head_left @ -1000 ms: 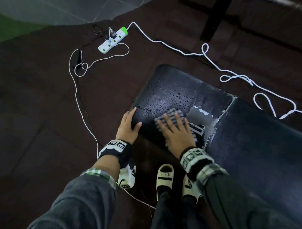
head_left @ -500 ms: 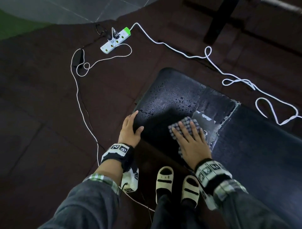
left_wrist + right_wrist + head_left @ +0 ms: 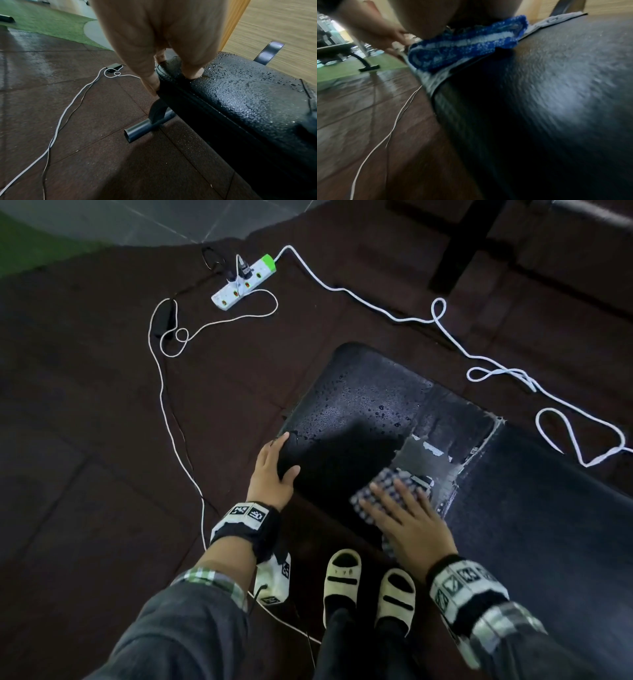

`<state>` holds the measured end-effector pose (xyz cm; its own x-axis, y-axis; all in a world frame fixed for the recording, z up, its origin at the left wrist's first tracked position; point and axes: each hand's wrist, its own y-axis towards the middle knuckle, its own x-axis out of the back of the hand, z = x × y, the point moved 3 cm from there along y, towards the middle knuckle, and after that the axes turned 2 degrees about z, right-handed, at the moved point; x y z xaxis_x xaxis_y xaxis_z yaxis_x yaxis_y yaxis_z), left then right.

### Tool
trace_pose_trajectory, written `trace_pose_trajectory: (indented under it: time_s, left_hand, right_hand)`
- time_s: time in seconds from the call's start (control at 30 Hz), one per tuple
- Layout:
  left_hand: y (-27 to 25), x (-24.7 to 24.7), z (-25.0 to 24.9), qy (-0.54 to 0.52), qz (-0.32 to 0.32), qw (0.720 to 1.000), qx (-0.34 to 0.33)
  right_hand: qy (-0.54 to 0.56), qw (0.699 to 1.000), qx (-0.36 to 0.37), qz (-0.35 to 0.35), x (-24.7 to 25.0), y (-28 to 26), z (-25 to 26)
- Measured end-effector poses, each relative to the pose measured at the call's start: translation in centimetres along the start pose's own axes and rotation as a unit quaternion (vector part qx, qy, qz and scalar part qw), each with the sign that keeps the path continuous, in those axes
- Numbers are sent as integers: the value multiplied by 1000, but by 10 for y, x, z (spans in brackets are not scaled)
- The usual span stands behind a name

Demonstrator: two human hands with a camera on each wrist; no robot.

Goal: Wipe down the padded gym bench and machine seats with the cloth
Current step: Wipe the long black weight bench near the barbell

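Note:
A black padded bench seat (image 3: 363, 405) beaded with water drops lies in front of me, with a longer black back pad (image 3: 548, 508) to its right. My right hand (image 3: 407, 515) lies flat with straight fingers on a folded blue-and-white checked cloth (image 3: 375, 491) at the seat's near right, beside a torn grey patch (image 3: 424, 457). The cloth (image 3: 465, 44) shows blue under my palm in the right wrist view. My left hand (image 3: 274, 470) holds the seat's near left corner (image 3: 173, 75), thumb on top and fingers down the side.
A white power strip (image 3: 245, 282) and looping white cables (image 3: 479, 364) lie on the dark rubber floor beyond and left of the bench. A steel bench foot (image 3: 142, 127) sticks out below the seat. My two sandalled feet (image 3: 370, 587) stand at the bench's near edge.
My right hand has slid the cloth to the right and toward me across the seat, onto the torn patch. My left hand stays on the corner.

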<state>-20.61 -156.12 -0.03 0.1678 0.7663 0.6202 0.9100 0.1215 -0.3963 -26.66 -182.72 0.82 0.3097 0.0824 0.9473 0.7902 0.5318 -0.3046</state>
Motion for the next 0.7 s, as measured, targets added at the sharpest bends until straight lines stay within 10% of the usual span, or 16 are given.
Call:
trace_pose_trajectory:
  time_s: [0.23,0.4,0.7]
  left_hand:
    - [-2,-1,-4,-19,-16,1000,8]
    - [4,3,-10,-26,-21,999,19]
    - [23,-4,-13,32,-10,999,1]
  right_hand:
    - [40,999,-26,7,34,77,29]
    - [-12,995,100,0,10,39,30]
    - [-9,996,69,-49,-3,-1,4]
